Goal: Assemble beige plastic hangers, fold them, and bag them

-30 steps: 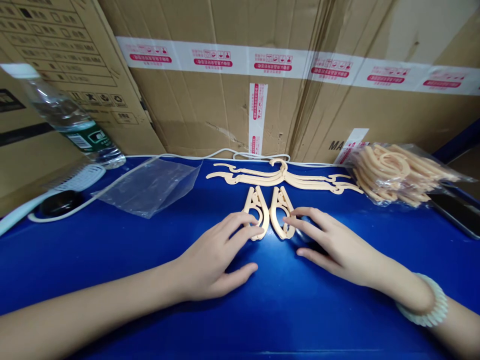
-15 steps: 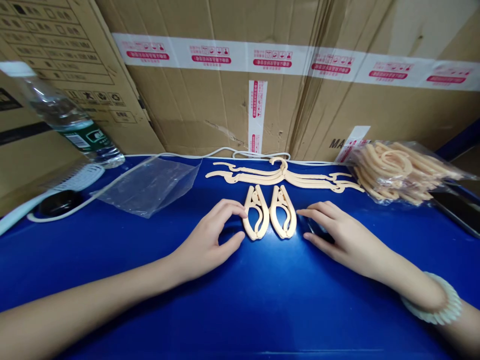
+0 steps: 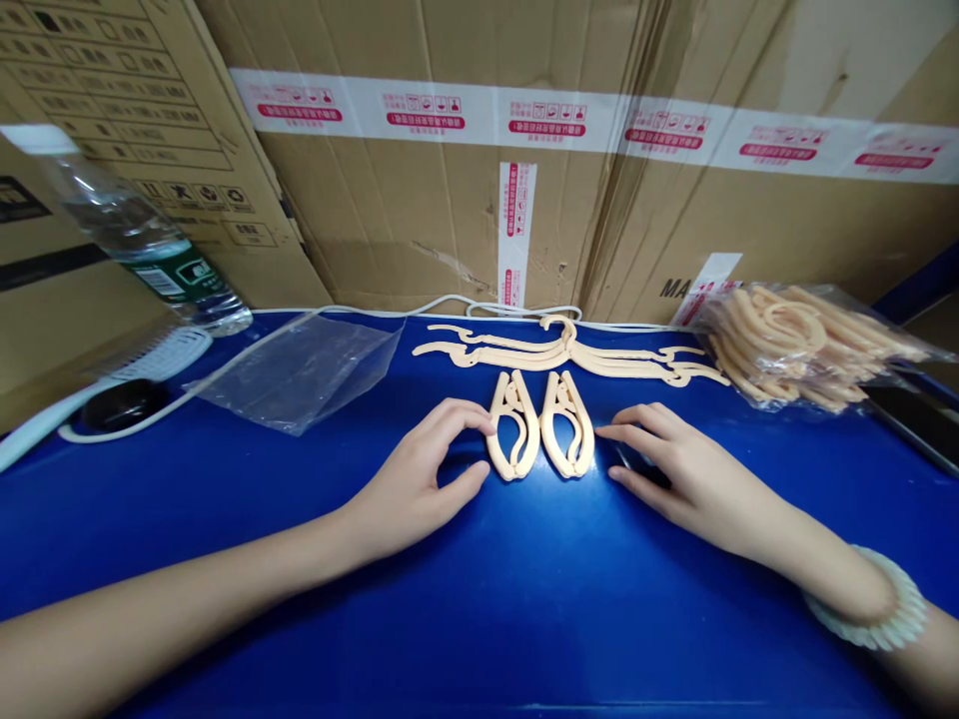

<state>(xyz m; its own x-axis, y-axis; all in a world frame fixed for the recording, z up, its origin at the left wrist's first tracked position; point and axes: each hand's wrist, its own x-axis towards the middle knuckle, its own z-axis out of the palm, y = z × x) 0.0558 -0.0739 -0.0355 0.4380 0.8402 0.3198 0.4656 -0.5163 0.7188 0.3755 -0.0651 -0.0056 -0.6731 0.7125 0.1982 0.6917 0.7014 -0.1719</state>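
Has left hand [image 3: 442, 474] wide, holding nothing, maybe touching the left folded hanger [image 3: 532, 429]. Has that and the right folded hanger [image 3: 547, 429] side by side on the table [image 3: 479, 619], seemingly done. Has spread hangers [image 3: 516, 358] behind, not folded. Has right hand [image 3: 689, 479] wide, empty, just beside. Has a bag of hangers [image 3: 786, 340], not taken out

The dark phone [image 3: 915, 423] is cut by the right edge, the pale comb [image 3: 161, 355] by the left one. Whether the right hand [image 3: 693, 486] touches the nearer folded hanger [image 3: 549, 439], I cannot tell.
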